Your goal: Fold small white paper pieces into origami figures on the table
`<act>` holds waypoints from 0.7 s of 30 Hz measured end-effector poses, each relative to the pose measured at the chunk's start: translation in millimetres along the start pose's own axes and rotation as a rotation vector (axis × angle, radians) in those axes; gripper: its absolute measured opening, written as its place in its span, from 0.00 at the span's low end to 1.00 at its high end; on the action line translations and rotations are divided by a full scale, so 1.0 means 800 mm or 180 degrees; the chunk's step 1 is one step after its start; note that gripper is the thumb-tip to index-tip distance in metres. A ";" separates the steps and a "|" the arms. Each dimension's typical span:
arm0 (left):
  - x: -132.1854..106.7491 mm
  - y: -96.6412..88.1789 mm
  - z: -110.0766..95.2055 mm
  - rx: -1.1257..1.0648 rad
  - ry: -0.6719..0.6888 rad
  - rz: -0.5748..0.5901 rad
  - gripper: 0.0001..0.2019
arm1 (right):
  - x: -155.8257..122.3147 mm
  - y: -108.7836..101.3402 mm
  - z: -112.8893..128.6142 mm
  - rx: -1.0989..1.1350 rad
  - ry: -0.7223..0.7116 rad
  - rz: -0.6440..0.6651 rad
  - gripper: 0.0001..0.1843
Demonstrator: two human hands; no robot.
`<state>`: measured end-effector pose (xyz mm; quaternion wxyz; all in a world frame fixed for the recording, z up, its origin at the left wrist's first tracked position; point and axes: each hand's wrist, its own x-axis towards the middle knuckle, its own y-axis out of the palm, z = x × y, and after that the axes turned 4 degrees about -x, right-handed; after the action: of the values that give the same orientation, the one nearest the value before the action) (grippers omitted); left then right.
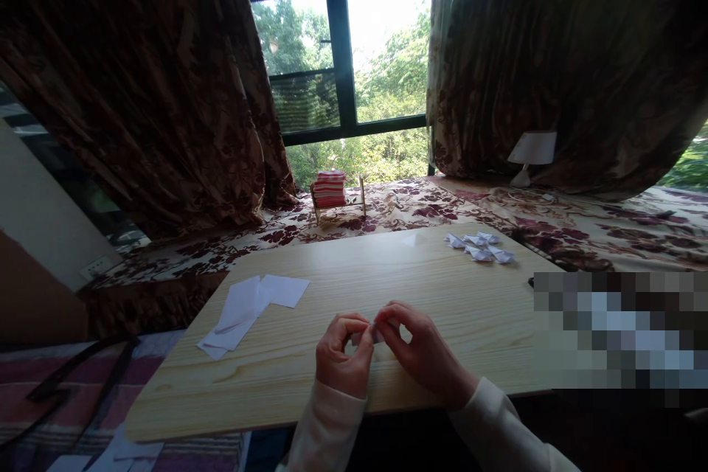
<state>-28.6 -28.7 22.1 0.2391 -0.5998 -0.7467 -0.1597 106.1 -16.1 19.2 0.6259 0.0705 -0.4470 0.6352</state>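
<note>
Close to the table's front edge, my left hand [344, 355] and my right hand [416, 345] meet with their fingertips together. Both pinch a small piece of white paper [377, 337], which my fingers mostly hide; its exact shape does not show. On the right back of the table lies a group of small folded white paper pieces [480, 247]. Flat white paper sheets [243, 313] overlap one another to the left of my hands.
The pale wooden table [310, 376] has rounded corners. Behind it, a flowered ledge holds a small rack with red-and-white cloths [330, 189] and a white lamp [532, 151]. More papers [125, 451] lie on striped fabric at lower left. A blurred patch covers the right side.
</note>
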 end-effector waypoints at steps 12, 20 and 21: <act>-0.003 -0.005 0.014 -0.0068 -0.0354 -0.0062 0.02 | 0.001 -0.002 0.004 -0.0110 0.0054 -0.0034 0.07; 0.002 -0.010 0.021 -0.0143 -0.0485 0.0173 0.07 | 0.001 -0.002 -0.002 -0.0215 0.0154 -0.0096 0.06; 0.003 -0.011 0.021 -0.0157 -0.0485 0.0198 0.07 | 0.001 -0.002 -0.002 -0.0220 0.0165 -0.0106 0.06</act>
<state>-40.5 -20.0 9.3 0.1715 -0.6389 -0.7395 -0.1246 108.4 -14.7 19.5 0.6499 0.0398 -0.4511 0.6104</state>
